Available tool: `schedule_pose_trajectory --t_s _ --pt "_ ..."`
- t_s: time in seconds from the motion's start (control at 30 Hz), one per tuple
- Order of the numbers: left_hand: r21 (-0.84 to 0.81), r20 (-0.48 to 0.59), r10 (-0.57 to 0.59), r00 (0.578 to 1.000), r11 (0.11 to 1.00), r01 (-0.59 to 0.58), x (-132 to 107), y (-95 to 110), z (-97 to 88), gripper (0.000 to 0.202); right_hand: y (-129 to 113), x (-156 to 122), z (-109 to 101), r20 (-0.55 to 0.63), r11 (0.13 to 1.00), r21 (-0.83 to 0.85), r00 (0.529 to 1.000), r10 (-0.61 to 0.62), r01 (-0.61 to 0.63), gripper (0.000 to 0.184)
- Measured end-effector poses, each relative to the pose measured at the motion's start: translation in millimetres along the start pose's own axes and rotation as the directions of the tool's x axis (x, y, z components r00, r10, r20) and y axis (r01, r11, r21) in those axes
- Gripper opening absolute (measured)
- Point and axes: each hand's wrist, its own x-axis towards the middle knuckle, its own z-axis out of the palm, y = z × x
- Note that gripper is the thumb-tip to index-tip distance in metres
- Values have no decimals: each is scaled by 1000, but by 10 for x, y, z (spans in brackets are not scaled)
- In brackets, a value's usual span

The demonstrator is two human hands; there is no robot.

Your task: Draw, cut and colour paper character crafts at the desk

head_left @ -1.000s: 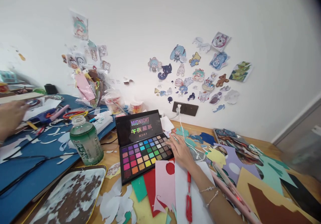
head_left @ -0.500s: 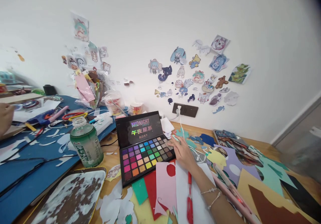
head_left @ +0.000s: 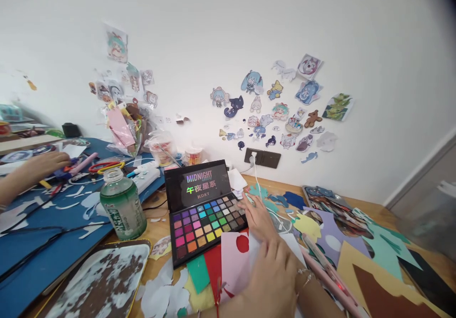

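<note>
My right hand lies flat with its fingers spread, fingertips on the right edge of an open eyeshadow palette with many coloured pans and a black lid reading MIDNIGHT. It holds nothing. My left hand is low in the foreground, blurred, over my right wrist and over the pink and white paper sheets. Its fingers are smeared. A bracelet shows at my right wrist.
Another person's hand rests on the blue mat at far left, by scissors and paper scraps. A green bottle stands left of the palette. A stained tray lies front left. Coloured cut paper covers the right side. A white cable runs from the wall socket.
My left hand has come up from the bottom edge over my right wrist, hiding the red pen. The other person's hand at far left has reached further right across the blue mat.
</note>
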Motion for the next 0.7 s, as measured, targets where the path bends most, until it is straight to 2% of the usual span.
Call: schedule_pose_trajectory --t_s 0.07,0.13,0.2,0.33,0.5,0.63,0.7 --pt "76 39 -35 999 997 32 -10 -57 -10 49 -7 5 -3 -8 992 127 1000 25 -23 58" --pt "130 56 -15 998 991 8 -30 -65 23 51 -14 8 1 -3 963 264 999 54 -51 55" --pt "138 39 83 996 987 -88 -36 -50 86 54 -25 8 7 -4 941 332 997 77 -72 53" --pt "124 16 270 963 955 -270 -9 -46 171 58 -41 2 8 -57 929 364 994 96 -69 48" --pt "14 -3 308 951 951 -308 -13 -144 120 49 -37 -5 -1 -26 953 300 998 51 -41 48" --pt "-106 -14 296 955 949 -296 -29 -188 137 47 -42 -8 -14 -52 990 135 998 36 -29 52" --pt "-151 -25 280 960 948 -281 -29 -187 165 47 -55 -11 -25 -18 998 68 1000 16 -15 53"
